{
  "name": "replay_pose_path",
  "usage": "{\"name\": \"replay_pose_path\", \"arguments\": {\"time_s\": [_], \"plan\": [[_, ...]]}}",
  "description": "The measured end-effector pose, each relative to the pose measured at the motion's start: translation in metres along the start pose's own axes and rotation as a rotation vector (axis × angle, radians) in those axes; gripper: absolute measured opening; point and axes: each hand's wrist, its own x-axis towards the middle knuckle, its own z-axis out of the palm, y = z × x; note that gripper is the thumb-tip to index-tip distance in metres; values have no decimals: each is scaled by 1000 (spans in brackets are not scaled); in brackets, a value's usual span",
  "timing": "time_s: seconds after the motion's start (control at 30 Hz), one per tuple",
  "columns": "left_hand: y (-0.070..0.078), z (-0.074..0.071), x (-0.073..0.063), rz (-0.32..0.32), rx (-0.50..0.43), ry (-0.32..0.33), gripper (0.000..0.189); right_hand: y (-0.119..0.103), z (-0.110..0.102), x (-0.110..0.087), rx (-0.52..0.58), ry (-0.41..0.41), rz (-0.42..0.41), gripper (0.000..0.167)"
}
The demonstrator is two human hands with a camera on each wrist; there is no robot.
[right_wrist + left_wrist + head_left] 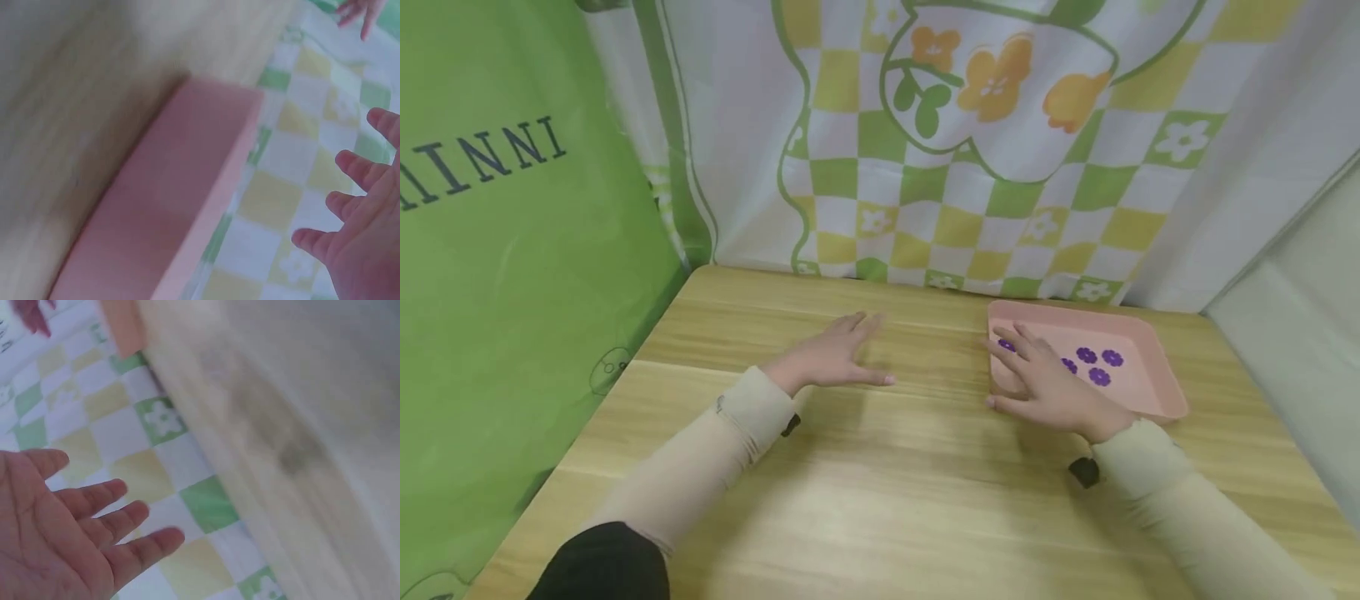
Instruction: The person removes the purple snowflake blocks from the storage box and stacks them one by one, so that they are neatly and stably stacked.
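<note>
Over the wooden table, my left hand [833, 354] is spread with the thumb apart and holds nothing. My right hand [1048, 387] hovers above the left part of a shallow pink tray [1161, 367], its fingers spread and nothing in them. Several purple flower-shaped pieces [1099, 377] lie in the tray, and the right hand covers part of them. In the left wrist view the left hand [56, 531] shows its palm and loosely stretched fingers. The right wrist view has the right hand [369, 212] beside the tray's outer wall [162, 169], fingers apart.
A wooden table [880, 500] spreads under both arms. Behind it hangs a curtain [940, 183] with green and yellow checks and flowers. Green cloth [512, 317] with lettering covers the left side, and a pale wall or sheet [1300, 325] stands at the right.
</note>
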Motion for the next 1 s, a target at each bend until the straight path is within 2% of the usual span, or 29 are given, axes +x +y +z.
{"name": "replay_pose_path", "arguments": {"time_s": [0.1, 0.17, 0.33, 0.43, 0.57, 0.7, 0.87, 1.0], "plan": [[5, -4, 12, -21, -87, 36, 109, 12, -13, -6, 75, 48, 42, 75], [9, -2, 20, -27, -145, 51, 107, 23, -20, -12, 129, 59, 91, 75], [22, 15, 39, -86, -374, 83, 95, 55, -33, -27, 202, 52, 235, 78], [31, 25, 51, -108, -489, 86, 88, 74, -33, -36, 167, 100, 276, 74], [45, 36, 69, -85, -550, 95, 81, 98, -30, -51, 228, 188, 336, 62], [58, 44, 86, -70, -606, 98, 77, 116, -30, -69, 371, 212, 488, 59], [70, 58, 106, -122, -753, 82, 69, 130, -38, -88, 341, 225, 642, 63], [77, 70, 122, -170, -822, 106, 64, 136, -46, -93, 302, 243, 694, 64]]}}
